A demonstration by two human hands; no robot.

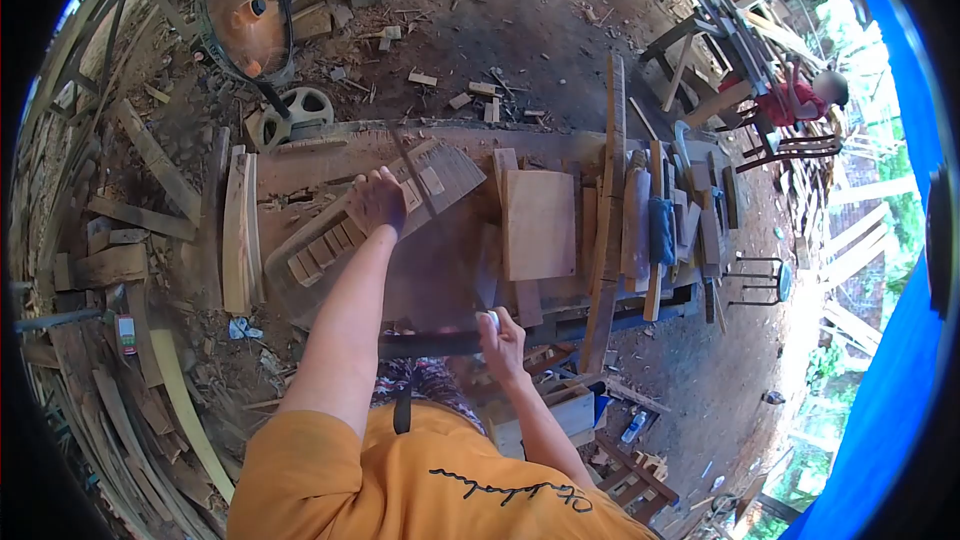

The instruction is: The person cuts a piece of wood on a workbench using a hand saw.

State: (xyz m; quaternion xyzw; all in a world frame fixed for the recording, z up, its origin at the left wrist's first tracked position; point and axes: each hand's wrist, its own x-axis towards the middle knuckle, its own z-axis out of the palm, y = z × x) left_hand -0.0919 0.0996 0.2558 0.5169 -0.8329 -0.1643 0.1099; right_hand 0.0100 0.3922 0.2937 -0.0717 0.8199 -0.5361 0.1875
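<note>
My left hand [380,200] is closed, its fingers curled down over a row of small wooden pieces [342,236]. The row slants across a wide wooden board [455,168] on the workbench, and the hand hides its middle. At the bench's near edge, my right hand [504,342] is wrapped round the pale handle [490,319] of a tool. A greyish flat blade shape [487,265] extends away from that hand over the bench; I cannot tell which kind of tool it is. Just right of the blade lies a flat rectangular wooden panel [540,225].
One long plank [606,210] crosses the workbench [430,265], with stacked wood and a blue cloth [661,230] beyond it. A spoked wheel [298,117] stands behind the bench. Boards [238,230] lean at left. Far right, a person in red [790,102] sits near a stool [783,280].
</note>
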